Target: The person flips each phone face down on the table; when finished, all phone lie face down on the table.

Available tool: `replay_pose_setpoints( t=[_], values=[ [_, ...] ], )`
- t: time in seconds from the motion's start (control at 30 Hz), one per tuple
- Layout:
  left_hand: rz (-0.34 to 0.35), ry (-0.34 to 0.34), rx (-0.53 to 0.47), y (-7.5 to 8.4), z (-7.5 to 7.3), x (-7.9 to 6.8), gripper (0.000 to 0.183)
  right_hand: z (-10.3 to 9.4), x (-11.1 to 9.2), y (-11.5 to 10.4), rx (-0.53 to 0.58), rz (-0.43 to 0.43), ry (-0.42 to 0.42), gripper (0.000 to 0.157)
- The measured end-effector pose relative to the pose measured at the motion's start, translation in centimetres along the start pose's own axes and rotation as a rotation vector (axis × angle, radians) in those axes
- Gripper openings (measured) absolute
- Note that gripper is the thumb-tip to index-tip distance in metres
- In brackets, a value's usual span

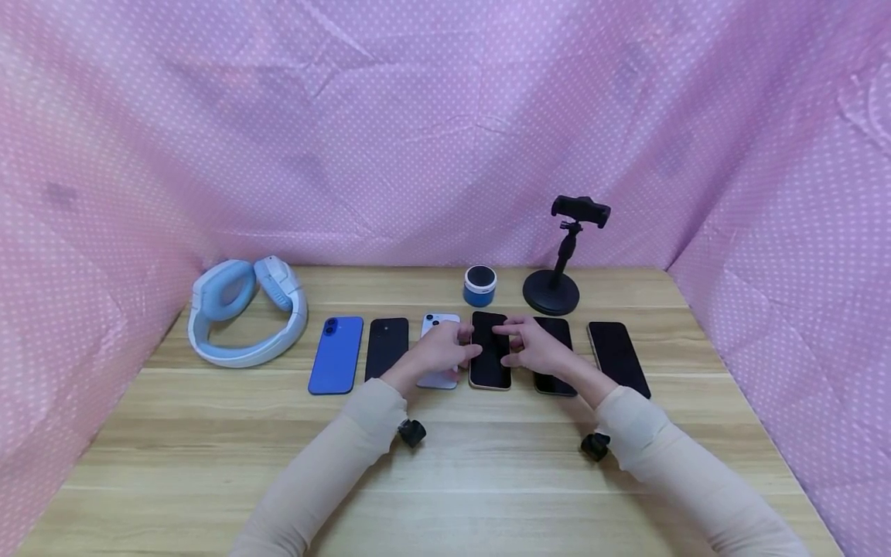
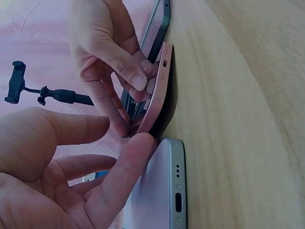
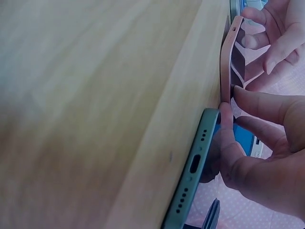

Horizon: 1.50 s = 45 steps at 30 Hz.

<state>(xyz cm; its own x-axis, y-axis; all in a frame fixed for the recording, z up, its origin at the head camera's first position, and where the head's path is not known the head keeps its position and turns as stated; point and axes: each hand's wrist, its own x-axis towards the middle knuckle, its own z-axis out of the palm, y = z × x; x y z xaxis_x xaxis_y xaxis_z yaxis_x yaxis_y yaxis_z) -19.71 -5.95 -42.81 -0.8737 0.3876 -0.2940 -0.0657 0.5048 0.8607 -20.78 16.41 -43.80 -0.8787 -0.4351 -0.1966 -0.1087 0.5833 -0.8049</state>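
Where the 2 hands meet: a rose-gold-framed phone lies near the middle of a row, dark glossy screen up; its left long side stands lifted off the wood, its right side lower, so it tilts;
Left hand: a fingertip touches the lifted edge; the thumb stands apart from that finger, nothing clamped between them;
Right hand: thumb and a fingertip pinch the right edge of the same phone; another finger reaches over the screen;
Phones alongside: flat slabs with rounded corners; leftward a smooth white phone, a black phone and a blue phone; rightward a green-framed phone, partly hidden by the right hand, and a black-screened phone;
Behind the row: padded pale-blue headphones curved in a loop; a squat blue-and-white cylinder; a black stand on a round base;
Wood and cloth: pale streaked grain on the table; white-dotted pink fabric hangs in soft folds at its edges;
Room to move: narrow gaps separate neighbouring phones; a broad stretch of wood spreads between the forearms.
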Motion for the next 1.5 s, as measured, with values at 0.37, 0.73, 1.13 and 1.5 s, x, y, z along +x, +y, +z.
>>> replay_pose_setpoints(
  t=[0.37,0.73,1.13,1.5],
  values=[
    [-0.021,0.012,-0.018,0.0,-0.1,0.0,0.054,0.1,0.1,0.0,-0.042,-0.015,0.011,0.061],
    [-0.026,0.024,-0.021,0.0,-0.4,0.1,0.054,-0.1,0.3,-0.3,-0.067,-0.028,0.012,0.06],
    [0.148,0.06,0.077,-1.5,-1.0,-1.6,0.051,0.9,-0.5,-1.2,-0.053,-0.242,0.157,0.057],
    [0.175,0.182,0.163,-2.2,-2.5,-2.8,0.048,2.1,0.4,-3.2,0.115,-0.217,0.077,0.06]
  ],
)
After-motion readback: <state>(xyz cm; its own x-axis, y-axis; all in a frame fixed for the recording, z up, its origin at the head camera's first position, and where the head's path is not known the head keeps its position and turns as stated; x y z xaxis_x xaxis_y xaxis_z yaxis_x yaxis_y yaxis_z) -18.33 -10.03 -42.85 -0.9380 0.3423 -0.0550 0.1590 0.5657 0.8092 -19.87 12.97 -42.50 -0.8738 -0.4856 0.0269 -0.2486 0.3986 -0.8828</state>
